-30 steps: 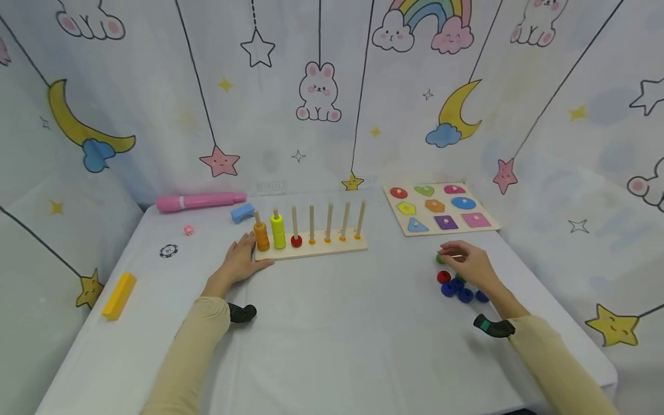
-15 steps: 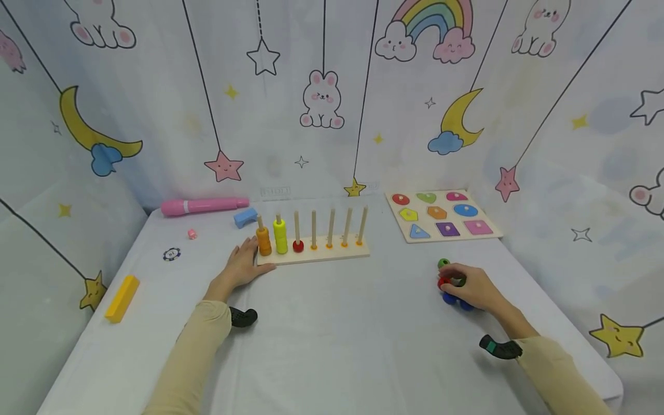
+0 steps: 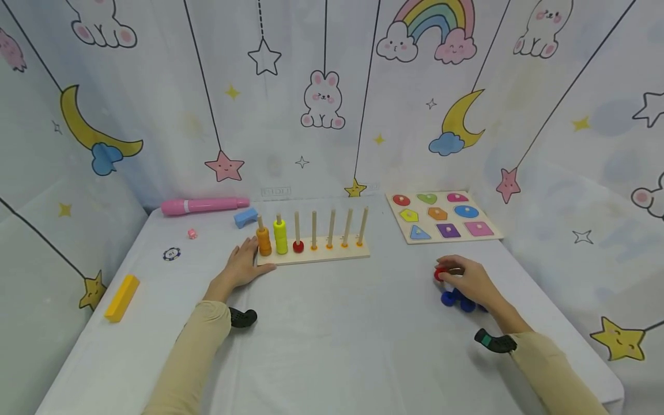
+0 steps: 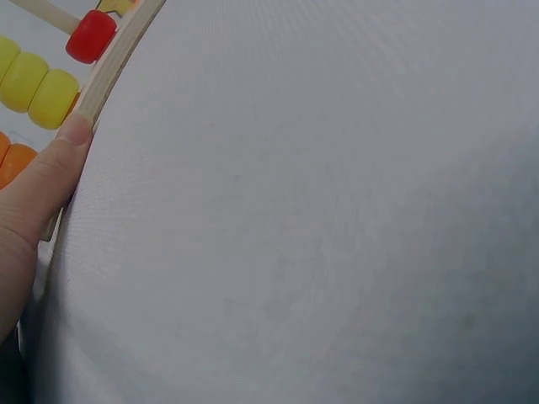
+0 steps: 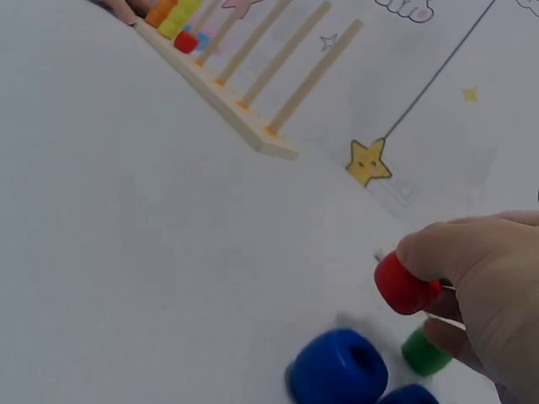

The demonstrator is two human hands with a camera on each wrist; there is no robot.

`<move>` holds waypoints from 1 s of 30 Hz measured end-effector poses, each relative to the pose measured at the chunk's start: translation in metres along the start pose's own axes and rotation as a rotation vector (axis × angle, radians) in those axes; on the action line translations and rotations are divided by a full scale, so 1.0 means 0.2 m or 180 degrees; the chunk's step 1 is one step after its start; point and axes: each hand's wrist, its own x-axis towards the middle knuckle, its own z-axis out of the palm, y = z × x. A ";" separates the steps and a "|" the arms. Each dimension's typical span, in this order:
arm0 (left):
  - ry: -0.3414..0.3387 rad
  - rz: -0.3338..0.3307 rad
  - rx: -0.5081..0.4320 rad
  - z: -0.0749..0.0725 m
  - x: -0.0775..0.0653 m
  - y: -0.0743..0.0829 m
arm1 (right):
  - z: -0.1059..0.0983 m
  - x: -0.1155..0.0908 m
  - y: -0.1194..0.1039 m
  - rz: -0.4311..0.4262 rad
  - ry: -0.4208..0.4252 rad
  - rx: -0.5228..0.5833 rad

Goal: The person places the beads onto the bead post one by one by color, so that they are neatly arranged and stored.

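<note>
My left hand [image 3: 241, 267] rests against the left end of a wooden peg board [image 3: 332, 255], its fingers extended along that end. The thumb [image 4: 74, 130] presses the front edge. Orange beads [image 3: 264, 242] and yellow-green beads [image 3: 281, 237] are stacked on the first two pegs, and one red bead [image 3: 298, 246] sits low on the third. At the right, my right hand [image 3: 473, 280] pinches another red bead [image 5: 402, 284] between thumb and fingers, raised over the table. Below it lie a green bead [image 5: 425, 351] and several blue beads [image 5: 337, 370].
A shape puzzle board [image 3: 443, 216] lies at the back right. At the back left are a pink stick-like toy [image 3: 204, 206] and a blue block [image 3: 246, 217]. A yellow block [image 3: 121, 298], a round chip [image 3: 172, 254] and a small pink piece [image 3: 192, 234] lie on the left.
My right hand reached from beside the green bead down to the red one, took hold of it and lifted it slightly. The left hand stays against the peg board.
</note>
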 end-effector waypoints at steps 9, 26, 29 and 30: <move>-0.0022 -0.0010 0.0014 0.01 0.00 -0.01 | 0.02 0.26 -0.25 -0.0203 0.0185 0.0607; -0.0017 -0.0037 -0.0007 0.00 0.00 0.00 | 0.12 0.70 -0.96 -0.1069 0.0442 0.1122; -0.0001 -0.0027 -0.0023 0.00 0.00 -0.01 | 0.17 0.74 -1.05 -0.1186 0.0313 0.1234; 0.0003 -0.0023 -0.0034 0.00 0.00 -0.01 | 0.21 0.76 -1.06 -0.1202 0.0264 0.1262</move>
